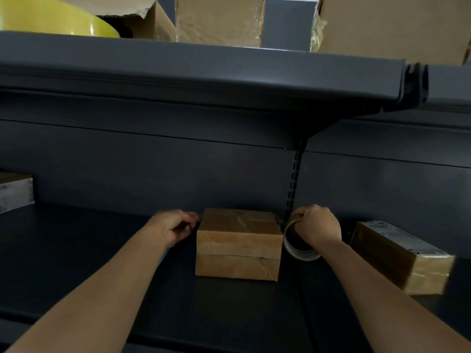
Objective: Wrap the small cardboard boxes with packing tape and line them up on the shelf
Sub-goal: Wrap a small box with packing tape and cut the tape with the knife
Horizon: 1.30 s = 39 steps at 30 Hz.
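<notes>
A: "Your right hand [318,225] gripped the tape roll [300,248] beside the centre box [239,244] on the shelf [102,263]."

B: "Your left hand [175,225] curled at its left edge, grip unclear. One taped box [402,256] lay right; this wrap looked unfinished."

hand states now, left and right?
Left hand: fingers curled beside the box; cannot tell if it holds anything.
Right hand: holding the tape roll.

- This is looking like a stockroom or a shop's back room.
- Dark metal shelves [204,72] are hanging on a slotted upright [293,179].
- Cardboard boxes [397,24] are sitting on the upper one, some wrapped in tape.
- A tape roll [300,248] is being held just beside a box [239,245] on the lower shelf [102,263].
</notes>
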Available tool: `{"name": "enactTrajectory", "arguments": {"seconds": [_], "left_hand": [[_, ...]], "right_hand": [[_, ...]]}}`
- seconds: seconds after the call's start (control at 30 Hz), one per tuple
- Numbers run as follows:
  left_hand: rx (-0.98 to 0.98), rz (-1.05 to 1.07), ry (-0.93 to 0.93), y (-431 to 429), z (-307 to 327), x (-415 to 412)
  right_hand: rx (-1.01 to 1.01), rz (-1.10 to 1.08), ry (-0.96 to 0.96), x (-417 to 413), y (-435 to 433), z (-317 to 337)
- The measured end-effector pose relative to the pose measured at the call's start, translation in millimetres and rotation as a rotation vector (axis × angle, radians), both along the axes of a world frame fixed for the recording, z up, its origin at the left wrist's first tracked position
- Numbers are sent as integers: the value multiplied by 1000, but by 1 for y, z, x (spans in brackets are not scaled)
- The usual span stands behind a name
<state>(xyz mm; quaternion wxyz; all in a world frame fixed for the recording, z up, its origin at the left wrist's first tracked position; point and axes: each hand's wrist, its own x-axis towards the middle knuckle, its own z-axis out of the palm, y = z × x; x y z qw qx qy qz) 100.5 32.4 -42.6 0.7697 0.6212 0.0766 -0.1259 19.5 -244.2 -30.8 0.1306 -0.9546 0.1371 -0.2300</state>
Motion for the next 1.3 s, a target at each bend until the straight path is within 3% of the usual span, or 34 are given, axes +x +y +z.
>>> {"name": "enactTrajectory", "arguments": {"seconds": [0.3,0.67,0.8,0.93,1.0,1.1,1.17,1.23,1.3], "left_hand": [[75,-38,0,-9,-8,-15],[330,44,-189,-19,-10,-18],[325,65,-200,-19,-12,-21],[485,199,-427,-14,-9,-24],[447,215,-488,-15,-10,-27],[389,173,-386,-15,-7,-32],[497,85,-318,-12,5,-33],[607,50,-348,-11,18,-35],[713,27,-526,-12,27,-41]], "right_hand": [[-119,12,33,9,12,-17],[-214,5,25,6,16,-19],[-226,-4,19,4,17,-19],[-216,-1,16,5,17,-22],[-230,1,8,5,18,-22],[-256,9,0,5,21,-22],[-241,19,-5,5,21,-20],[-253,37,75,6,20,-15],[-247,86,338,3,16,0]]}}
